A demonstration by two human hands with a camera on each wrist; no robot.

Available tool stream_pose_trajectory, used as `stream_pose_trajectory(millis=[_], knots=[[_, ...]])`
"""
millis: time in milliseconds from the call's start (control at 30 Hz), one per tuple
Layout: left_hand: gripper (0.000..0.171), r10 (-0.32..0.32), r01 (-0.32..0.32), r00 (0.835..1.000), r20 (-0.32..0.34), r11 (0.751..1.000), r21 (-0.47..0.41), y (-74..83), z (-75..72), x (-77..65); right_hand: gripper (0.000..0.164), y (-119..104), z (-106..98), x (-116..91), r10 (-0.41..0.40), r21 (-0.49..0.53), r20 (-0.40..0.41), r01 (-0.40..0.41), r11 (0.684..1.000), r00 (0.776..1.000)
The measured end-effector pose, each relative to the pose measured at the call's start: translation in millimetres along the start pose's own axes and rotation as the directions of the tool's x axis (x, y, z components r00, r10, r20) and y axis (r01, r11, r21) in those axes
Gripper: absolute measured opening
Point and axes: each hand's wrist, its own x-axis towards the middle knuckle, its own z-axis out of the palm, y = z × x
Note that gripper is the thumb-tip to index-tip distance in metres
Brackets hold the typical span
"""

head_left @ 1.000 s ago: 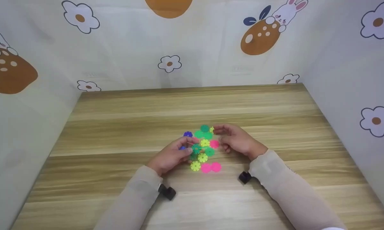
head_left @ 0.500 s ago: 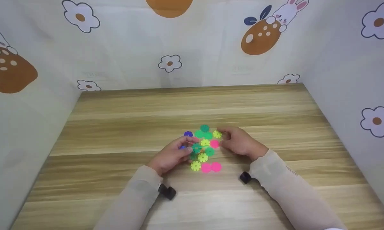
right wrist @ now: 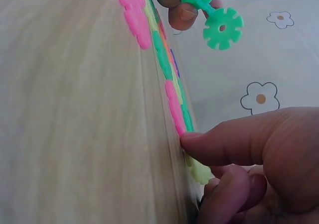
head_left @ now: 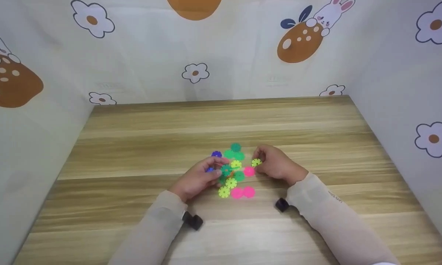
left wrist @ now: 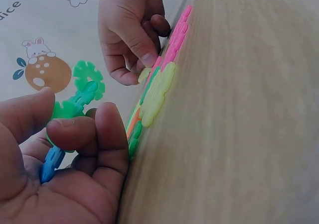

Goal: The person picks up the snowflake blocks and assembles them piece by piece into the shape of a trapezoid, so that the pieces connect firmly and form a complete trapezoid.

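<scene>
My left hand (head_left: 198, 177) holds a small joined cluster of notched plastic discs. In the left wrist view it shows green discs (left wrist: 88, 80) and a blue disc (left wrist: 52, 163), partly hidden by my fingers. My right hand (head_left: 278, 162) is low at the right side of the loose discs, thumb and fingers curled about a yellow disc (head_left: 256, 162). Its thumb tip is right at the edge of a pink disc (right wrist: 173, 104) in the right wrist view. More yellow discs (head_left: 231, 182) and green discs (head_left: 239, 176) lie between the hands.
Two pink discs (head_left: 243, 192) lie at the near side of the group. A dark green disc (head_left: 235, 147) is at its far end, and a blue disc (head_left: 216, 154) lies beyond my left hand. The wood-grain table (head_left: 132, 132) meets printed cloth walls (head_left: 143, 48).
My right hand has drawn the yellow disc toward the near right, its fingers closing about it. The pink disc beside it and some near discs have shifted slightly. The left hand stays put.
</scene>
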Motion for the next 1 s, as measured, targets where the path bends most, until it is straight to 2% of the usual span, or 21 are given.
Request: stream_pose_trajectory(millis=[133, 233, 400, 567, 700, 1000], knots=[[0.037, 0.0, -0.001, 1.0, -0.006, 1.0, -0.008, 0.2, 0.1, 0.1, 0.024, 1.8, 1.4, 1.9, -0.005, 0.049, -0.003, 0.005, 0.999, 1.0], [0.036, 0.006, -0.006, 1.0, -0.007, 1.0, -0.02, -0.4, 0.4, -0.2, 0.02, 3.9, 3.5, 3.7, 0.0, 0.155, 0.008, -0.001, 0.988, 1.0], [0.036, 0.002, -0.003, 1.0, -0.011, 1.0, -0.029, -0.5, 1.2, -1.0, 0.015, 5.9, 7.1, 5.0, 0.002, 0.347, 0.004, -0.004, 0.938, 1.0], [0.035, -0.021, 0.02, 1.0, -0.013, 0.999, -0.033, 0.3, 1.2, -0.6, 0.018, 2.4, 11.9, 4.4, -0.076, 0.482, 0.007, 0.063, 0.874, 0.997], [0.036, -0.03, 0.03, 1.0, -0.005, 0.999, -0.037, 0.9, 0.6, -0.7, 0.018, -0.2, 15.6, 3.0, -0.13, 0.532, 0.034, 0.092, 0.842, 0.991], [0.037, -0.009, 0.009, 1.0, 0.001, 1.0, -0.027, 1.3, 0.2, -1.5, 0.019, -2.7, 17.9, 1.4, -0.144, 0.573, 0.062, 0.083, 0.815, 0.988]])
